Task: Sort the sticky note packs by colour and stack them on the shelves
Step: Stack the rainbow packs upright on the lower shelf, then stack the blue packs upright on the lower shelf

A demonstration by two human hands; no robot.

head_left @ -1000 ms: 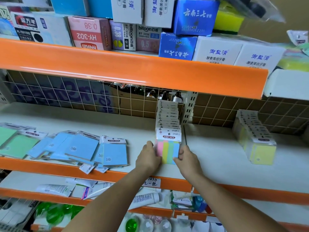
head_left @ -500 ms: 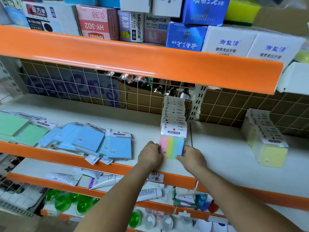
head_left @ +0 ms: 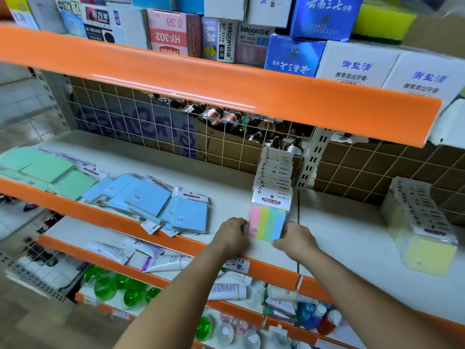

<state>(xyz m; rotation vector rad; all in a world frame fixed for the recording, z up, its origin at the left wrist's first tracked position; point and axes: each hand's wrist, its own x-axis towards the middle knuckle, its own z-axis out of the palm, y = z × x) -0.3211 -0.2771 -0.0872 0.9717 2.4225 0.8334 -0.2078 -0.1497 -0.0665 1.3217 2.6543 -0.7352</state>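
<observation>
A row of multicolour sticky note packs (head_left: 267, 221) stands upright on the white middle shelf (head_left: 226, 182), running back toward the wire grid. My left hand (head_left: 232, 233) grips the front pack's left edge and my right hand (head_left: 295, 238) grips its right edge. Blue packs (head_left: 148, 197) lie in a loose pile to the left. Green packs (head_left: 42, 170) lie at the far left. A neat row of yellow packs (head_left: 425, 227) stands at the right.
Boxes of toothpaste and pens crowd the top shelf behind its orange lip (head_left: 226, 89). Bottles in a carton (head_left: 226, 144) sit behind the wire grid. Tubes (head_left: 161, 263) and green bottles (head_left: 113, 285) fill the lower shelves.
Both hands stay at the sides of the front multicolour pack. The view has shifted left and closer; the packs look unmoved.
</observation>
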